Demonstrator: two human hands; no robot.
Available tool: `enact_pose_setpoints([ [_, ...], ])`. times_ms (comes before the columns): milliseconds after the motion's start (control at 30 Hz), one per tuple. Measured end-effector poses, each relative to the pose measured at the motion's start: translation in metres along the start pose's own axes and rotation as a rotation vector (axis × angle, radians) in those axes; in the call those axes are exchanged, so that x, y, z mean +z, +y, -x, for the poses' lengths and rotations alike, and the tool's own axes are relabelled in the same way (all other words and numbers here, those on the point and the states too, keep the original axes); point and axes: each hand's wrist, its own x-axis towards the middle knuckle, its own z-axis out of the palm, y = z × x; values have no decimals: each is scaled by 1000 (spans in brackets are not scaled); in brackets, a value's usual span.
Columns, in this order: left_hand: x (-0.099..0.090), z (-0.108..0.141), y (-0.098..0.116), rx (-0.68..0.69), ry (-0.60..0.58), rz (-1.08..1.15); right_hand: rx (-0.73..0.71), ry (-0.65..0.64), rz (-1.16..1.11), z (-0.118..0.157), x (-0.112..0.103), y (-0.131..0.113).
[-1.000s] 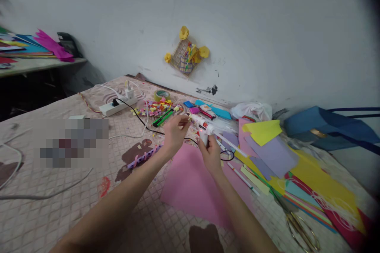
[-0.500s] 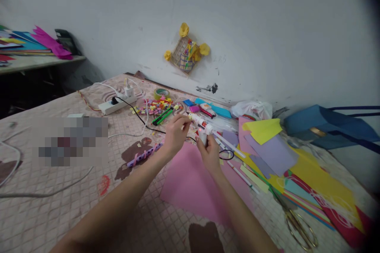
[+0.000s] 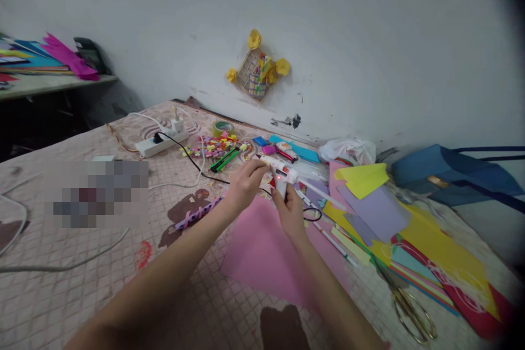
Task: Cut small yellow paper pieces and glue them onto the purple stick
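Observation:
My right hand (image 3: 290, 206) is wrapped round the handle of a white glue gun (image 3: 281, 179), which has a small red light and a long clear stick out of its back. Close to the nozzle, the fingers of my left hand (image 3: 248, 181) are pinched together; whatever they hold is too small or hidden to name. Below both hands lies a pink sheet (image 3: 266, 257). A purple stick wrapped in pink strip (image 3: 199, 213) rests left of my left forearm.
Left of the hands are a white power strip (image 3: 161, 143) with cables, small flower pieces (image 3: 215, 146) and a green cutter (image 3: 224, 159). Coloured sheets (image 3: 375, 210), gold-handled scissors (image 3: 414, 314) and a blue bag (image 3: 443, 175) lie to the right.
My left hand has shifted slightly right, its fingers now over the front of the glue gun. My right hand still grips the handle.

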Motion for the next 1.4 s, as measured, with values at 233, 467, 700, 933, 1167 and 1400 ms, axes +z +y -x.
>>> enact_pose_setpoints([
  [233,3,2,3,41,-55,-59,10,4,-35,2,1,3],
  [467,9,-4,11,-460,161,280,16,-9,-50,1,2,8],
  [700,-7,-14,-1,-737,214,356,-34,-1,27,5,3,1],
  [933,-8,-10,-1,-554,140,142,-59,14,79,7,1,0],
  [1167,-8,-9,0,-445,100,124,-73,10,93,7,0,2],
  [1400,-6,-11,15,-373,64,105,-74,7,109,6,-1,3],
])
